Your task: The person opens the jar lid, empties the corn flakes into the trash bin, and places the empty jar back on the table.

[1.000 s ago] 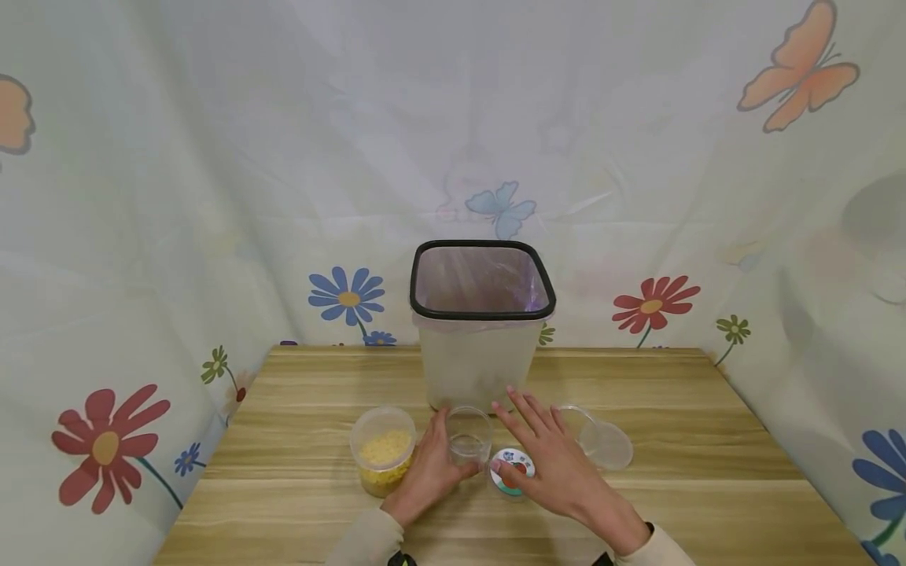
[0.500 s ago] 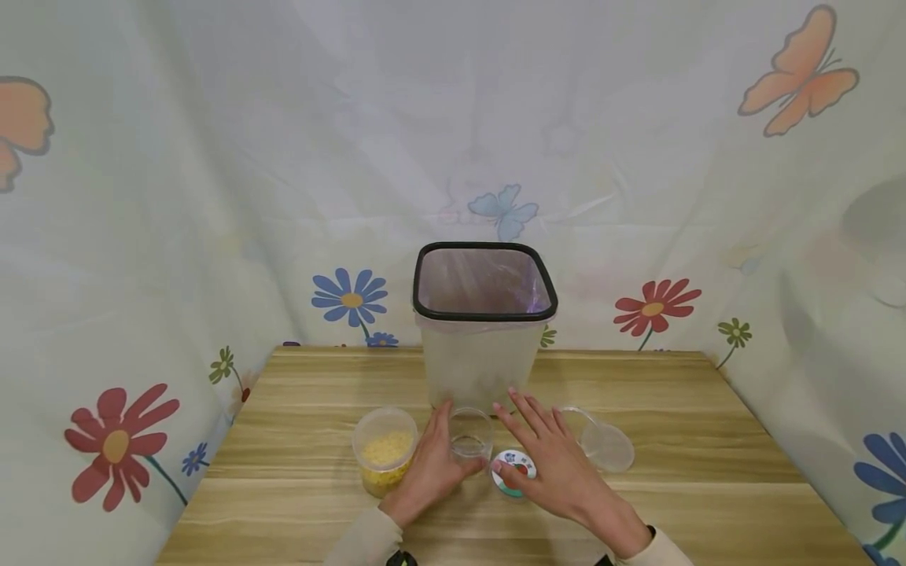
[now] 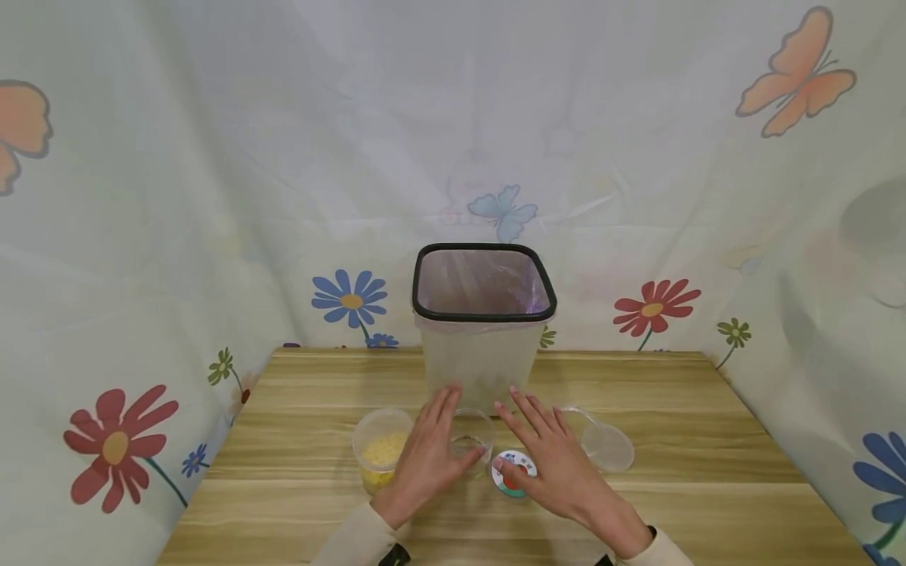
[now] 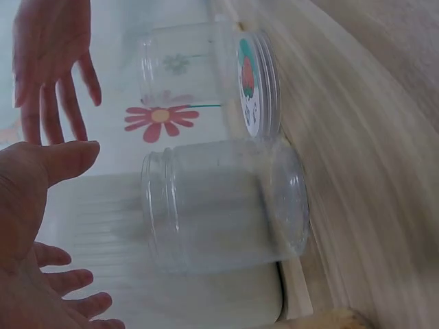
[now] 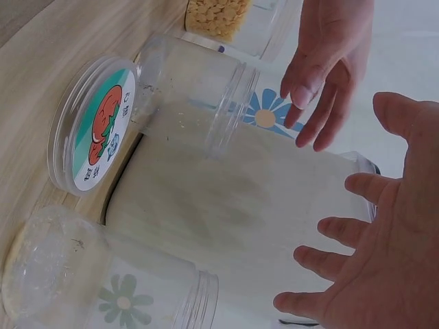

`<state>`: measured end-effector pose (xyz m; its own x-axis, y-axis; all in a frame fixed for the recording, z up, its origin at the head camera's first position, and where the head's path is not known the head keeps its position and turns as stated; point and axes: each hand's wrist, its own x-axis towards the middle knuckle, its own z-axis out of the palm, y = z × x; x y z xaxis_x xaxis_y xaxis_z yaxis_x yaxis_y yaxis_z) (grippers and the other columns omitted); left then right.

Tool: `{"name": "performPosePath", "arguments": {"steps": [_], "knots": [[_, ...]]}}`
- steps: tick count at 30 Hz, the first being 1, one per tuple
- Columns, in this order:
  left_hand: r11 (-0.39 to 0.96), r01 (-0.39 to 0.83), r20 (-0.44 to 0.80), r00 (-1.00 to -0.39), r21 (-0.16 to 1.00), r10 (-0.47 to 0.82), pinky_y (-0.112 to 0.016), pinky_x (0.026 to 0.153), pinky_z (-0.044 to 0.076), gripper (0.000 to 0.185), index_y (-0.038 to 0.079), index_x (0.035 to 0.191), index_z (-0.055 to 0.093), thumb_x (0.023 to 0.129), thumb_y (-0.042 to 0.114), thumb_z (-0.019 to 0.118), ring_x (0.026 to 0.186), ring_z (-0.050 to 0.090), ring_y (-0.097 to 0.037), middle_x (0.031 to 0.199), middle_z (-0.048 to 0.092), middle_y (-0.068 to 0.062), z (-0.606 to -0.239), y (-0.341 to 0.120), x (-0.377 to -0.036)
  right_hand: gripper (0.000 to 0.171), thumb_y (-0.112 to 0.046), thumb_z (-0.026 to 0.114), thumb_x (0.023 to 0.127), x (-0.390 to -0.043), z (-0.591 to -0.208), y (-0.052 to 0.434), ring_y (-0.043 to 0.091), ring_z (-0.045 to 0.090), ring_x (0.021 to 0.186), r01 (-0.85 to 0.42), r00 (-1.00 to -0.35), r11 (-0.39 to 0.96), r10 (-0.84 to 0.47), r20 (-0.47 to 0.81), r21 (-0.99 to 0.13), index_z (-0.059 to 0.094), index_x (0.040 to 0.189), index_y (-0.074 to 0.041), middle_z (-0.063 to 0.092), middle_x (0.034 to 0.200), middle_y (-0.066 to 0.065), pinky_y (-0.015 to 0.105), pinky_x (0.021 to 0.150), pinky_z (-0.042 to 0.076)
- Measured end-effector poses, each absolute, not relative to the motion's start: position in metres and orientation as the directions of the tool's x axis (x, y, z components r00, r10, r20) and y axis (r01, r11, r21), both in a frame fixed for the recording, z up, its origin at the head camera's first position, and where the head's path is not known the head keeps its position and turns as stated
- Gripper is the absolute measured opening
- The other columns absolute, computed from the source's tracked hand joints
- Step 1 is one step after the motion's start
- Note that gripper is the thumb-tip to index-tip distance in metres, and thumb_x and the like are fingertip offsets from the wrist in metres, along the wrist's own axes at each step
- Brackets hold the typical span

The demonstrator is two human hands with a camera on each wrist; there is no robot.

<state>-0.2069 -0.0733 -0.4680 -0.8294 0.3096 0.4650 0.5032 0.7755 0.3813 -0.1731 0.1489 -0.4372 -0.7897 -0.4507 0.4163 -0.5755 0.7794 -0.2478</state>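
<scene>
A clear plastic jar (image 3: 476, 428) stands upright between the hands, with a few specks on its wall. My left hand (image 3: 425, 464) hovers over its left side, fingers straight and apart from it in the left wrist view. My right hand (image 3: 559, 468) is spread out above a round white-and-green lid (image 3: 511, 481) with a red fruit picture, holding nothing. That lid lies on the table beside the jar. Left of the left hand stands a jar of small yellow pieces (image 3: 383, 448), partly hidden by that hand. A second clear jar (image 5: 144, 281) stands beyond the right hand.
A pale bin (image 3: 477, 358) with a black rim and a thin liner stands right behind the jars. One translucent disc (image 3: 613, 448) lies at the right on the wooden table (image 3: 679, 487). A flowered curtain (image 3: 340, 157) hangs around the back and sides.
My left hand has lifted off the middle jar's left side and its fingers have straightened. It now covers part of the jar of yellow pieces. The right hand has stayed in place.
</scene>
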Motion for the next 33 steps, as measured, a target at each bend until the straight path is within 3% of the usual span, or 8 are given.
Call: {"name": "performPosePath", "arguments": {"steps": [5,11,23,33], "knots": [[0.826,0.525,0.529,-0.77,0.206,0.357,-0.056,0.114,0.033,0.091,0.008,0.148,0.039,0.078,0.052,0.077,0.142,0.039,-0.035,0.154,0.04,-0.012,-0.467,-0.079,-0.208,0.072,-0.051,0.06,0.092,-0.173,-0.435,0.149,0.038,0.032,0.146,-0.568,-0.797,0.783,-0.445,0.409,-0.254,0.033,0.154,-0.027,0.026,0.163,0.006,0.071,0.108,0.028],[0.872,0.475,0.474,-0.799,0.119,0.371,-0.062,0.116,0.026,0.086,0.018,0.152,0.037,0.084,0.066,0.06,0.148,0.029,-0.035,0.162,0.03,-0.006,-0.461,-0.087,-0.205,0.072,-0.052,0.059,0.092,-0.174,-0.434,0.15,0.037,0.03,0.147,-0.56,-0.804,0.788,-0.442,0.397,-0.257,0.031,0.154,-0.029,0.025,0.163,0.005,0.07,0.11,0.027],[0.883,0.454,0.437,-0.822,0.118,0.364,-0.065,0.118,0.016,0.087,0.024,0.154,0.034,0.083,0.071,0.056,0.152,0.019,-0.032,0.163,0.028,-0.002,-0.447,-0.102,-0.198,0.072,-0.053,0.06,0.091,-0.175,-0.433,0.152,0.037,0.027,0.148,-0.555,-0.804,0.796,-0.437,0.403,-0.242,0.035,0.153,-0.026,0.025,0.163,0.007,0.071,0.11,0.025],[0.898,0.427,0.457,-0.824,0.11,0.336,-0.067,0.116,0.019,0.087,0.025,0.152,0.037,0.081,0.072,0.058,0.15,0.024,-0.035,0.162,0.029,-0.001,-0.444,-0.12,-0.197,0.074,-0.055,0.061,0.09,-0.177,-0.435,0.154,0.04,0.028,0.147,-0.556,-0.803,0.795,-0.438,0.405,-0.242,0.032,0.154,-0.029,0.025,0.163,0.006,0.071,0.11,0.024]]}}
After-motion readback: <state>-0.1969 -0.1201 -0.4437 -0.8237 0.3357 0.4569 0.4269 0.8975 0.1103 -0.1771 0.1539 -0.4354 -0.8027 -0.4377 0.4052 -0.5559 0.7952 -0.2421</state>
